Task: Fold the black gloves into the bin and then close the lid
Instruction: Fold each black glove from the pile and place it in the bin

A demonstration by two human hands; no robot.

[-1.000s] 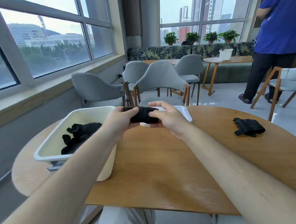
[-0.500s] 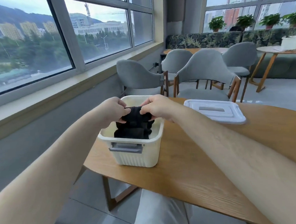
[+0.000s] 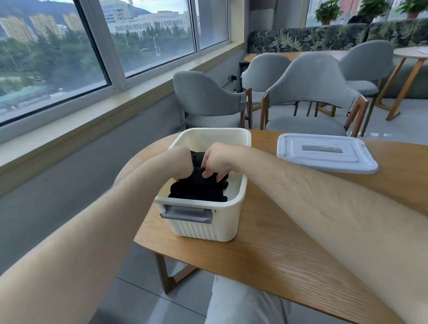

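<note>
The left hand (image 3: pixel 180 163) and right hand (image 3: pixel 219 159) pinch the glove (image 3: pixel 197 171) with curled fingers (image 3: pixel 209 173), the left's seemingly so, low in the bin (image 3: pixel 211 227). Press it flat so the lid (image 3: pixel 324 156), at two o'clock, seats.

Counts, head view:
- bench (image 3: pixel 274 252) ×1
- bin (image 3: pixel 206 228) ×1
- lid (image 3: pixel 326 156) ×1
- hands ×2: left hand (image 3: pixel 180 163), right hand (image 3: pixel 219 160)
- black gloves (image 3: pixel 197 191): one dark heap, number not resolvable
- grey chairs (image 3: pixel 310 87) ×4
- potted plants (image 3: pixel 327 8) ×3
- further tables (image 3: pixel 411 52) beyond the chairs ×2
</note>
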